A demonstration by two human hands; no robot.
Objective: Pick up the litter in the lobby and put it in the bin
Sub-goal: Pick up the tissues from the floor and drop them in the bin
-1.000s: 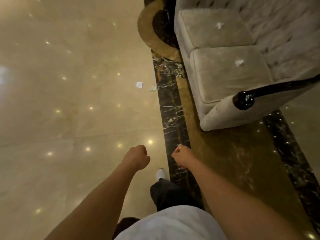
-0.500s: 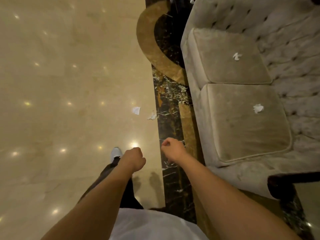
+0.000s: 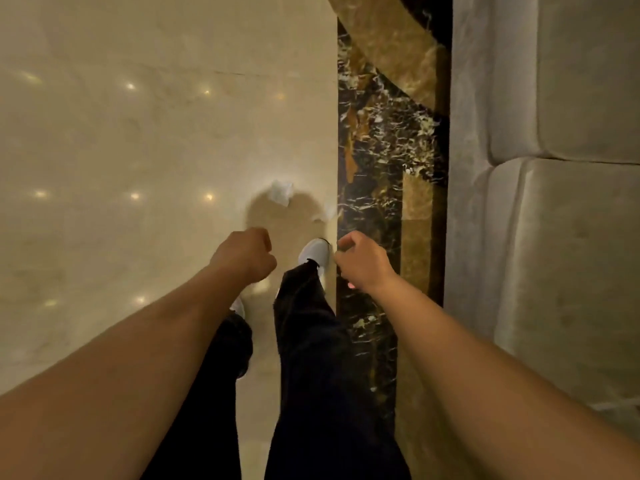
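Two white scraps of crumpled paper lie on the shiny beige floor just ahead of my feet: one scrap (image 3: 281, 192) in the middle, a second smaller scrap (image 3: 325, 213) to its right at the edge of the dark marble strip. My left hand (image 3: 246, 252) hangs in a fist a little short of the first scrap, nothing visible in it. My right hand (image 3: 360, 259) is loosely curled beside my front shoe, also with nothing visible in it. No bin is in view.
A beige velvet sofa (image 3: 561, 202) fills the right side, its front close to my right arm. A dark marble strip (image 3: 377, 168) runs along the floor between the sofa and the beige tiles (image 3: 138, 140). My white shoe (image 3: 315, 252) is stepped forward.
I have walked forward: the two floor scraps are now right in front of my feet and the sofa has slid to the right edge. Its cushion scraps have left the view. Both hands stay curled.
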